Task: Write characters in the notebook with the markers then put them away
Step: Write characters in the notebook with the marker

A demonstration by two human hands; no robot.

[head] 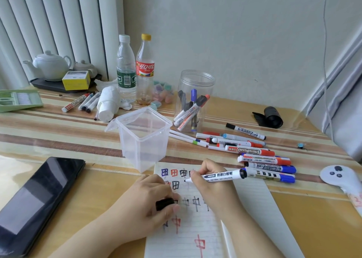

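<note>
the notebook (205,218) lies open at lower centre of the frame on the tabletop (58,189), its lined page bearing blue, red and black characters. the right hand (213,187), just right of centre, grasps a black whiteboard marker (217,176) with fingers curled round the barrel; the tip touches the page near the upper rows of characters, and the barrel points toward the right. the left hand (147,205), at lower centre-left, rests on the left edge of the notebook and pinches the black marker cap (164,204) between thumb and fingers. right of centre, just above the notebook's right side, a loose group of markers (254,154) with red, blue and black caps lies flat on the tabletop. above them stands a clear round jar (195,85) holding several markers upright or leaning. at centre stands a clear square plastic container (144,138) with its lid hinged open to the left. at lower left lies a dark smartphone (37,201). toward upper left are three more markers (82,102), a water bottle (126,68), a cola bottle (145,68), a yellow box (76,80) and a white teapot (50,65) on a dark tray. at the right edge lies a white controller (340,176); above it, a black roll (271,116).
</note>
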